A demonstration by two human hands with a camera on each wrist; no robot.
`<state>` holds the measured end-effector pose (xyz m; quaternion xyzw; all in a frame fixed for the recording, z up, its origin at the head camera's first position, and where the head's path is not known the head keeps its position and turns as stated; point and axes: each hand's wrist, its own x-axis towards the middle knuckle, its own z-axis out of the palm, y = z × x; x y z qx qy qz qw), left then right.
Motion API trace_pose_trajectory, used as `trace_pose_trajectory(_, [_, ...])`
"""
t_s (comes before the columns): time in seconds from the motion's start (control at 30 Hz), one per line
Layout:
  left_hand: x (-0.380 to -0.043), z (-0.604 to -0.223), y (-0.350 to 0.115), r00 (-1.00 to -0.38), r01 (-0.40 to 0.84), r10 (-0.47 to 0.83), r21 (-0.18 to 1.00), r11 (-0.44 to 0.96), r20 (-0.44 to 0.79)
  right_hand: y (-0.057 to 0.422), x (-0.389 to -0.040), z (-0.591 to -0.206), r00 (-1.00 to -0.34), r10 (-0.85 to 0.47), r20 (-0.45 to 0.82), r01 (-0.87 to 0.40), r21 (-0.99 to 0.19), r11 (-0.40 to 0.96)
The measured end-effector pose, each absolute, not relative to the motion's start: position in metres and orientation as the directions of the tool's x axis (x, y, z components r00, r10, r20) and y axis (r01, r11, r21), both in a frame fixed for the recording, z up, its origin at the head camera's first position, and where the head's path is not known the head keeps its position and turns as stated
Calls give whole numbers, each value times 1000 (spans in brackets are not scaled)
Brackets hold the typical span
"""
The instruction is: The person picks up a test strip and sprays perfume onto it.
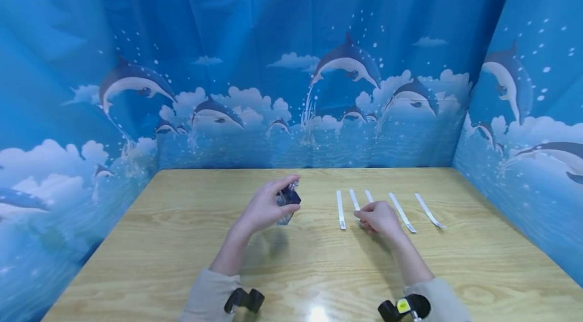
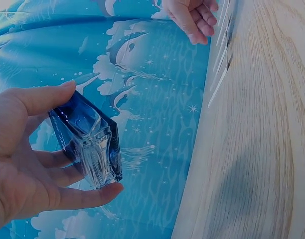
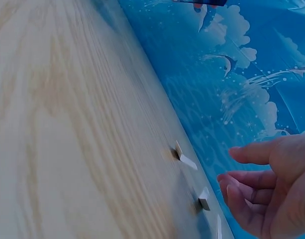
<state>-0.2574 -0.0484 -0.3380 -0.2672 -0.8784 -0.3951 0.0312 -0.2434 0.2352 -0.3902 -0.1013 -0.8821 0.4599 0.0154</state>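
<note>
My left hand (image 1: pixel 265 205) holds a faceted glass perfume bottle (image 2: pixel 92 139), dark blue fading to clear, raised above the table. Its fingers and thumb grip opposite ends of the bottle. Several narrow white paper strips lie in a row to the right, the leftmost strip (image 1: pixel 340 210) standing a little apart from my right hand (image 1: pixel 380 216). That hand hovers over the middle strips and covers part of them. In the right wrist view its thumb and loosely bent fingers are apart, with nothing visible between them. Two strips there have upturned ends, one being the bent strip (image 3: pixel 204 199).
The wooden table (image 1: pixel 182 241) reaches back to a blue dolphin-print curtain (image 1: pixel 255 124), which also hangs at both sides. Two more strips, one of them the rightmost strip (image 1: pixel 429 210), lie right of my right hand.
</note>
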Motion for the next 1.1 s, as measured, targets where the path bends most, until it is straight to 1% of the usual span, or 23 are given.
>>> trace_pose_trajectory(0.33, [-256, -339, -48, -852, 500, 445, 677, 540, 275, 217, -252, -392, -967, 236, -99, 197, -875, 443])
trace_pose_trajectory(0.6, [-255, -339, -49, -845, 512, 454, 674, 532, 284, 211, -258, -400, -966, 252, -59, 184, -841, 508])
trace_pose_trajectory(0.8, [-255, -340, -49, -851, 502, 449, 677, 539, 273, 208, -258, -410, -963, 267, -27, 174, -820, 544])
trace_pose_trajectory(1.1, [-257, -341, -49, -849, 502, 452, 680, 534, 273, 205, -256, -414, -968, 243, 61, 124, -726, 677])
